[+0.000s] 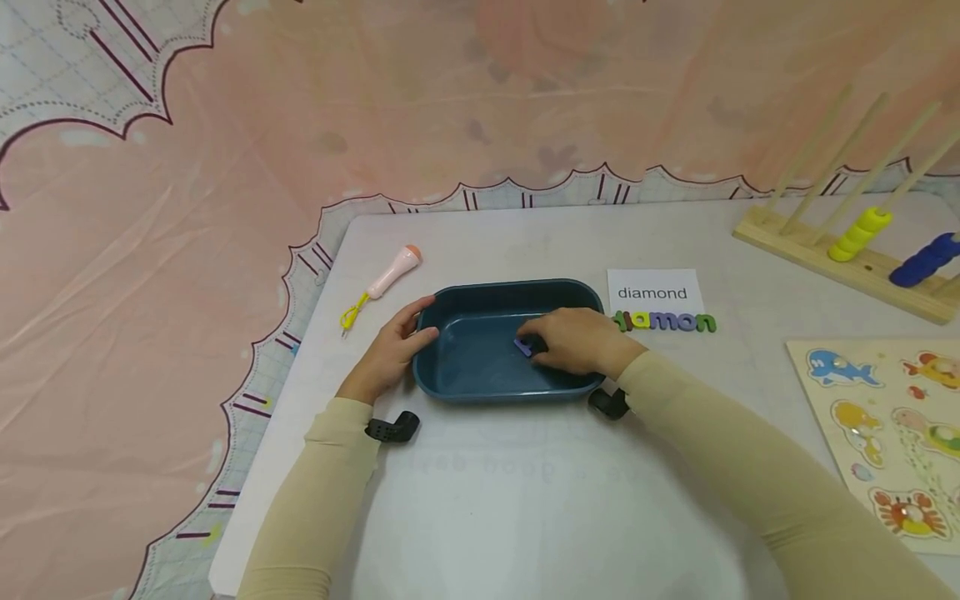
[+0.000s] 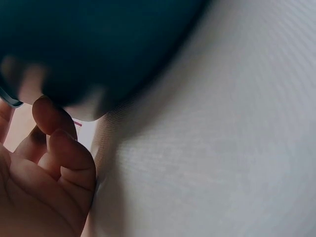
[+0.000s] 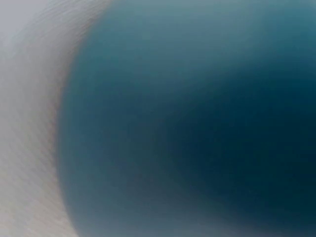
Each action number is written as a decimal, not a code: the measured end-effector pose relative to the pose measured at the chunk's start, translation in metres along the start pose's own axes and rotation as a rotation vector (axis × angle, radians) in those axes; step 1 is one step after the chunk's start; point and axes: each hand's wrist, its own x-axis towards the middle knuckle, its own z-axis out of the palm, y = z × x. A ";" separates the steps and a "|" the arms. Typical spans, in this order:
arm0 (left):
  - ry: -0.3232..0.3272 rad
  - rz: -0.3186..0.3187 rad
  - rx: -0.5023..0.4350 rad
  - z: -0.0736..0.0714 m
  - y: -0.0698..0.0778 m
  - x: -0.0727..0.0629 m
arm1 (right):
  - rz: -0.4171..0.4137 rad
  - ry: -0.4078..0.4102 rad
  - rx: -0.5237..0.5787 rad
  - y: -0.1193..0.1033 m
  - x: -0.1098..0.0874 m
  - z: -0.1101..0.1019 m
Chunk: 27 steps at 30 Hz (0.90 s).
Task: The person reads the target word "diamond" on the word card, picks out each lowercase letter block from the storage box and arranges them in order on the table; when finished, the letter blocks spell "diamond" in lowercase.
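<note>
A dark teal tray (image 1: 472, 367) stands on the white table. At its left end my left hand (image 1: 386, 354) holds the rim, thumb over the edge. In the left wrist view, the curled fingers (image 2: 61, 138) of that hand are beside the tray wall (image 2: 123, 44). My right hand (image 1: 573, 340) reaches into the tray from the right, pinching a small purple piece (image 1: 522, 347) between thumb and fingertips; its shape is mostly hidden. Only the blurred tray (image 3: 123, 123) fills the right wrist view. Beyond the right hand, coloured letters (image 1: 663, 322) reading "iamon" lie below a white card (image 1: 652, 287) printed "diamond", with another letter partly covered.
A pink toy microphone (image 1: 396, 271) with a yellow strap lies behind the left hand. At the back right stands a wooden peg rack (image 1: 847, 267) with yellow and blue beads. A sea-animal puzzle board (image 1: 885, 417) lies at the right. A patterned pink cloth (image 1: 375, 100) hangs behind.
</note>
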 end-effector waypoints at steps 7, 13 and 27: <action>0.001 -0.007 0.002 0.000 0.000 0.000 | -0.014 0.039 -0.016 0.001 0.000 0.001; 0.000 -0.007 -0.001 0.000 0.001 0.000 | -0.039 0.030 -0.010 0.000 -0.002 0.001; 0.003 -0.015 -0.011 0.001 0.003 0.000 | -0.068 0.014 -0.011 -0.001 -0.003 0.001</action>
